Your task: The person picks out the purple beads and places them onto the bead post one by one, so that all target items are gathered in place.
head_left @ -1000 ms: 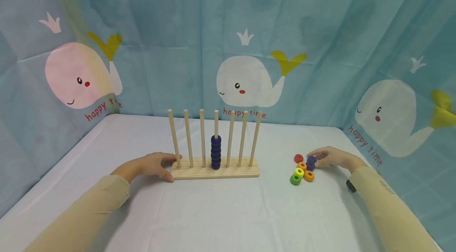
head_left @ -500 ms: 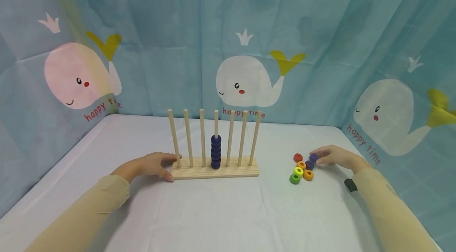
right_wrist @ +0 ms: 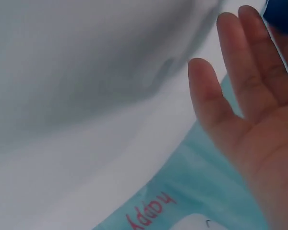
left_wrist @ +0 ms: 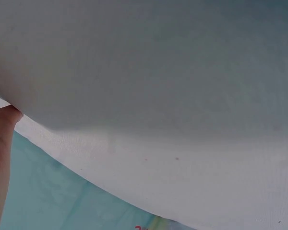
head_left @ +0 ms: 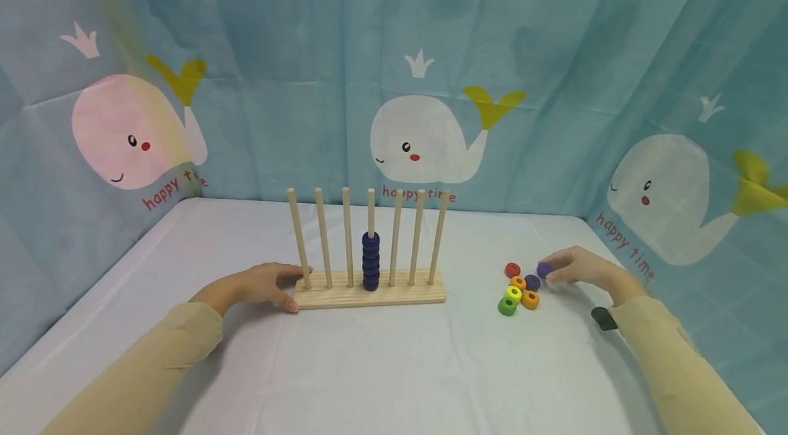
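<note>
A wooden peg rack (head_left: 406, 295) stands on the white table, with several upright pegs on a flat base. Dark purple beads (head_left: 371, 261) are stacked on its middle peg. My left hand (head_left: 261, 284) holds the left end of the base, thumb at the front edge and fingers toward the back. Over on the right, my right hand (head_left: 579, 267) pinches one purple bead (head_left: 544, 270) between thumb and fingertips; its blue-purple edge (right_wrist: 281, 17) shows at the corner of the right wrist view, the other fingers extended. Just left of it lies another purple bead (head_left: 532, 282).
Beside the right hand sit loose beads: a red bead (head_left: 512, 269), two orange beads, one of them nearer me (head_left: 530, 299), a yellow bead (head_left: 514, 294) and a green bead (head_left: 507, 306). A small dark object (head_left: 603, 319) lies by the right sleeve. A blue whale-print curtain (head_left: 277, 113) hangs behind the table.
My right hand has drawn one purple bead slightly up and to the right, apart from the other purple bead it was stacked on. The left hand keeps its hold on the rack.
</note>
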Demonstrator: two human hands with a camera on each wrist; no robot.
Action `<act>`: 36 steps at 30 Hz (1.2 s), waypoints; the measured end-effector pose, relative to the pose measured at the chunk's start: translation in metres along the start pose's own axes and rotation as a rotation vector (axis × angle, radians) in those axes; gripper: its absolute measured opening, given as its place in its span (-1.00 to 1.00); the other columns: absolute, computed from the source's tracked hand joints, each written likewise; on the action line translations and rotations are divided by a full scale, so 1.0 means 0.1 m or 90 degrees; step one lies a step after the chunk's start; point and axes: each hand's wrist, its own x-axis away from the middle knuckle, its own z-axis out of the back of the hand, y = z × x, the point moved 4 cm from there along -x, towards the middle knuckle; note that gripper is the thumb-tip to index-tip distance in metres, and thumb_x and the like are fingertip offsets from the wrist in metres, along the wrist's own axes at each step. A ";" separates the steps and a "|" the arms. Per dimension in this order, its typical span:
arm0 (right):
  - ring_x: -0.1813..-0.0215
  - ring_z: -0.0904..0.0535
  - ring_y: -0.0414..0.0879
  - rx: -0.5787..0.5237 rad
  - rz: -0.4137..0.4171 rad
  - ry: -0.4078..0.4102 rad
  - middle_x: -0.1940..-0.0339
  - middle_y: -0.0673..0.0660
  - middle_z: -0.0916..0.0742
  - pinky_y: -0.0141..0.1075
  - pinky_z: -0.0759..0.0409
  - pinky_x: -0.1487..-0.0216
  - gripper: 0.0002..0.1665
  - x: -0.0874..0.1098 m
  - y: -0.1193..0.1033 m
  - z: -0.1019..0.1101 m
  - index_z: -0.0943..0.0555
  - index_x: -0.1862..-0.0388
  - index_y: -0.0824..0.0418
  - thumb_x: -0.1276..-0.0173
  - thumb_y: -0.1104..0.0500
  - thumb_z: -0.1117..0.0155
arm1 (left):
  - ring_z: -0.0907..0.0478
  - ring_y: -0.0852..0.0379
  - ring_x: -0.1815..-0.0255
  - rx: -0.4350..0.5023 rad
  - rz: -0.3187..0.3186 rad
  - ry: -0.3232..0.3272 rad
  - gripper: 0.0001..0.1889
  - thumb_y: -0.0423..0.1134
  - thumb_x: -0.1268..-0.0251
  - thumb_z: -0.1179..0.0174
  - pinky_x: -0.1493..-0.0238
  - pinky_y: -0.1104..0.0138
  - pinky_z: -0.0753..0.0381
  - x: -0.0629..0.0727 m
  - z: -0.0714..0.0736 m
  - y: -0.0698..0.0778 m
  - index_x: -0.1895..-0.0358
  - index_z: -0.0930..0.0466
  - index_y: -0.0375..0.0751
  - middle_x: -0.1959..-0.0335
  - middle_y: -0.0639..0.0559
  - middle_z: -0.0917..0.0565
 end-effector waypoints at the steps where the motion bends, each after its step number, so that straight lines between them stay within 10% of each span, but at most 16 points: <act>1: -0.16 -0.50 0.27 0.004 -0.005 0.008 -0.18 0.37 -0.59 0.10 -0.53 -0.10 -0.38 0.01 -0.01 0.00 -0.50 -0.24 0.40 -0.32 0.06 -0.33 | -0.06 -0.48 -0.40 0.002 0.000 0.000 -0.13 -0.04 0.03 -0.50 -0.28 -0.33 -0.04 0.00 0.00 -0.01 -0.38 -0.36 -0.28 -0.39 -0.43 -0.25; 13: -0.17 -0.48 0.33 -0.046 -0.075 0.083 -0.29 0.48 -0.45 0.23 -0.44 -0.13 -0.17 0.12 -0.22 0.00 -0.36 -0.36 0.42 -0.33 -0.12 -0.31 | -0.10 -0.49 -0.39 -0.013 -0.011 0.001 -0.12 0.00 0.04 -0.50 -0.27 -0.34 -0.07 -0.03 0.00 -0.04 -0.37 -0.36 -0.30 -0.37 -0.42 -0.30; 36: -0.28 -0.39 0.38 -0.186 -0.017 0.172 -0.27 0.44 -0.51 0.44 -0.15 -0.21 -0.21 0.38 -0.89 -0.13 -0.33 -0.37 0.43 -0.41 -0.09 -0.23 | -0.12 -0.48 -0.38 -0.023 -0.017 0.007 -0.15 -0.04 0.04 -0.51 -0.26 -0.34 -0.09 0.00 0.01 0.01 -0.36 -0.38 -0.30 -0.35 -0.41 -0.34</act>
